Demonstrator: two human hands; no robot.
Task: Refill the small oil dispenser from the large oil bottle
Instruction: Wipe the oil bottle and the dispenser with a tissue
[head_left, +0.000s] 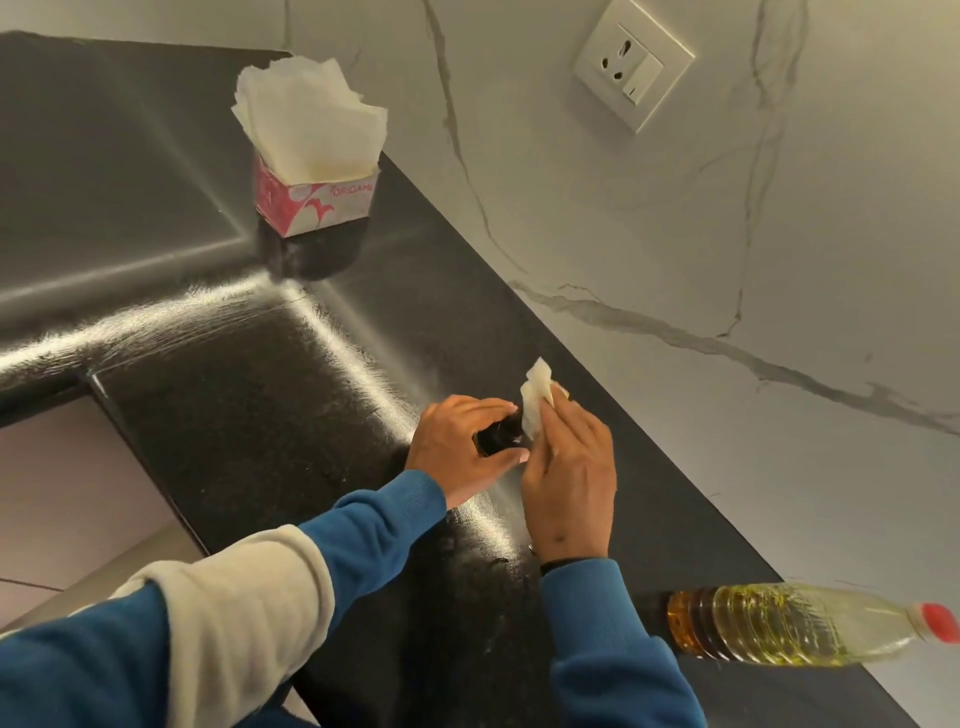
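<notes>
A small dark oil dispenser (500, 435) stands on the black countertop (249, 415), mostly hidden inside my left hand (462, 447), whose fingers and thumb curl round it. My right hand (569, 467) holds a crumpled white tissue (537, 397) against the dispenser's right side. The large clear oil bottle (795, 626) with yellow oil and a red cap (940, 623) stands on the counter at the right, by the wall.
A pink and white tissue box (311, 200) with white tissues sticking up stands at the back of the counter. A marble wall (675, 312) with a white socket (634, 65) runs along the right. The counter's edge drops to the floor at the left.
</notes>
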